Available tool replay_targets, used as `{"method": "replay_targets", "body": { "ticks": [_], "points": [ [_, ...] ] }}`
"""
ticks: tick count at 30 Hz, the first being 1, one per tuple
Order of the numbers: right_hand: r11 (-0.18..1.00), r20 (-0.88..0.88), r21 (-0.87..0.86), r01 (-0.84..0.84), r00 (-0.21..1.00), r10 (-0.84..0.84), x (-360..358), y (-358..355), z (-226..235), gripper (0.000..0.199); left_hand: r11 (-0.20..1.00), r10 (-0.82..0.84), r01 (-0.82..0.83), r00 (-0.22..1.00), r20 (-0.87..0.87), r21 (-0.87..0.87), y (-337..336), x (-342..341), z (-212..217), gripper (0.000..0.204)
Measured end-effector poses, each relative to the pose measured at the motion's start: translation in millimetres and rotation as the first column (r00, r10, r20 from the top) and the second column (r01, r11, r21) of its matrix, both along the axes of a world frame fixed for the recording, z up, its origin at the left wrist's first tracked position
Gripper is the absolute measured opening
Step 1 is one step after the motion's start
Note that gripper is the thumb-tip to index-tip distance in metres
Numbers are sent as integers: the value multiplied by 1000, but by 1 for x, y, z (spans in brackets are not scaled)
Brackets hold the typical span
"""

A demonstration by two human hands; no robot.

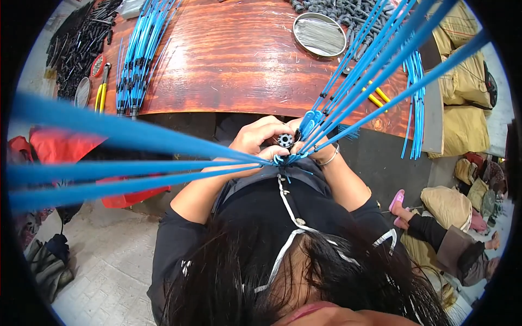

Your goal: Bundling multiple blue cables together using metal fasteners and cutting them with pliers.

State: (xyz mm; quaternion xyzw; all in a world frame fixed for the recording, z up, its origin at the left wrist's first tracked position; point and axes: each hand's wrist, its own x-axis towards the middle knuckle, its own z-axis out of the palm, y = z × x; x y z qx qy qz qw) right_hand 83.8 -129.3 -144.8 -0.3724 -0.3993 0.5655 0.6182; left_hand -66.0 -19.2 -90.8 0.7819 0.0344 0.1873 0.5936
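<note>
**While pinching a toothed hub at the chest – blue ribs fanned both ways**

While held close against the dark top, just below the counter's near edge, meeting around a small black toothed hub (pixel 285 140): both hands. Left hand (pixel 254 138) curled over it from the left, grip narrow, fingertips on the hub's rim. Right hand (pixel 318 155), bracelet at the wrist, closed on the gathered ends of the blue ribs (pixel 375 70) just beside and under the hub. Cannot tell exactly how many ends sit in the teeth – too small and crowded.

From that knot, fanning out two ways: one spread of ribs sweeping left (pixel 109 163), blurred and close to the lens; the other rising to the upper right over the counter.

Judged from this, mid-way through seating rib ends one by one into the hub's slots. Calls next for a steady pinch on the hub, one loose end singled out and lined up with a free slot, without letting the seated ones slip.

Further off, on the glossy red-brown counter (pixel 234 54): a loose bundle of blue ribs (pixel 136 60) at the left, yellow-handled pliers (pixel 101 95) beside it, a heap of black parts (pixel 76 43) beyond, a round metal tin (pixel 319 34) at the far side. At the right, stuffed tan sacks (pixel 462 81), and a seated person (pixel 451 239) on the floor.
</note>
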Motion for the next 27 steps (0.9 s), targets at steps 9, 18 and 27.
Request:
{"method": "replay_targets", "body": {
  "ticks": [9, 18, 27],
  "points": [
    [997, -9, -78, -24, 1000, 23, 1, 0, -8, 38, 929, -14, -1, 999, -37, -371, 0, -4, -19, 41],
    [906, 131, -44, -420, 897, 422, 7, 31, 12, 45, 962, -194, 129, 943, -271, -240, 46, 24, -24, 87],
    [960, -5, -164, 228, 973, -232, -13, 28, -7, 43, 833, 398, -456, 887, -233, -313, 63, 10, -27, 34]
  ]
}}
